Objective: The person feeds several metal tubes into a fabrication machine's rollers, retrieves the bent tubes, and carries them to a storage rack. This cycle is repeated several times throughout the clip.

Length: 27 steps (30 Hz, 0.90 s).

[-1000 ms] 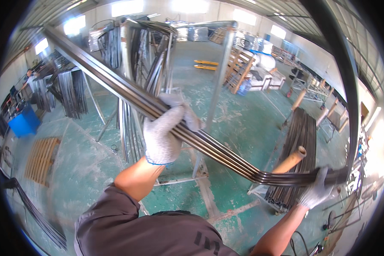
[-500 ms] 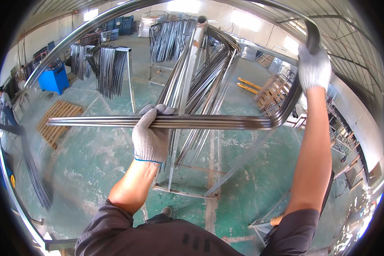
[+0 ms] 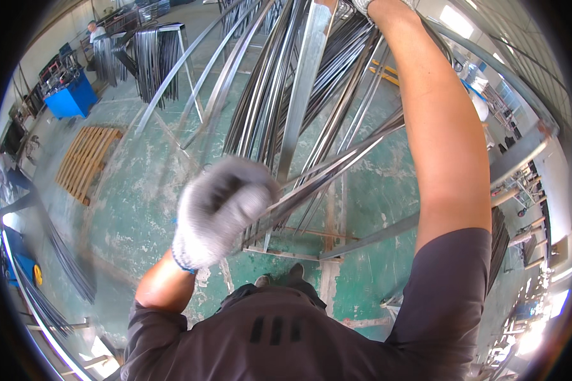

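Observation:
My left hand (image 3: 225, 206), in a whitish knit glove, is smeared by motion beside the lower ends of several thin metal tubes (image 3: 337, 164). Its fingers look curled, but whether they grip a tube is unclear. At the top edge, my gloved right hand (image 3: 364, 6) is mostly cut off, by the top of a rack post (image 3: 305, 89); its fingers are hidden. Dense bundles of dark and shiny bent metal tubes (image 3: 267, 95) hang on this rack, ahead of me. Other long tubes (image 3: 216, 76) slant across the upper left of the rack.
A wooden pallet (image 3: 88, 162) lies on the green floor to the left, near a blue machine cabinet (image 3: 71, 95). Another rack of hanging tubes (image 3: 156, 60) stands behind. A metal bar (image 3: 381, 238) slants low at right. A person (image 3: 95, 30) is far left.
The tubes I held level with both hands now slant by the rack. My right hand has gone up and forward to the rack's top. The view has tipped downward.

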### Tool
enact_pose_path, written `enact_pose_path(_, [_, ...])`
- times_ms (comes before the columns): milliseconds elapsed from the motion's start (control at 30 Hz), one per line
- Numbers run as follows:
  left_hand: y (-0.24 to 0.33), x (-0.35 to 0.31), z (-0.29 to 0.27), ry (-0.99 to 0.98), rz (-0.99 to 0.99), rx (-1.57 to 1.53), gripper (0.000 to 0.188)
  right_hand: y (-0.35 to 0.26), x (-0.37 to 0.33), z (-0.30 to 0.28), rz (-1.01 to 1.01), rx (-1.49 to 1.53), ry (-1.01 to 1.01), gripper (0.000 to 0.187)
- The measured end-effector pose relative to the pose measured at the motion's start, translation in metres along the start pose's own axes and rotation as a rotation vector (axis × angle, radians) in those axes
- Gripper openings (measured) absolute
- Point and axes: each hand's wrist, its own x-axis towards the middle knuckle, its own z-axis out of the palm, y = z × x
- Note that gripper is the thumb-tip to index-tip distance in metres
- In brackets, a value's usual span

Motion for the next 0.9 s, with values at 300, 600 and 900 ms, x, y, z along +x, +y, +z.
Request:
enact_pose_path(300, [-0.037, 0.099, 0.014, 0.220, 0.106, 0.229, 0.056, 0.029, 0.010, 0.081, 0.006, 0.442, 0.113, 0.037])
enact_pose_path(600, [-0.110, 0.044, 0.040, 0.502, 0.303, -0.158, 0.045, 0.047, 0.020, 0.212, -0.045, 0.402, 0.367, 0.019])
enact_pose_path(900, [-0.065, 0.070, 0.087, 0.722, 0.103, 0.298, 0.049, 0.088, 0.066, 0.398, 0.053, 0.264, 0.071, 0.026])
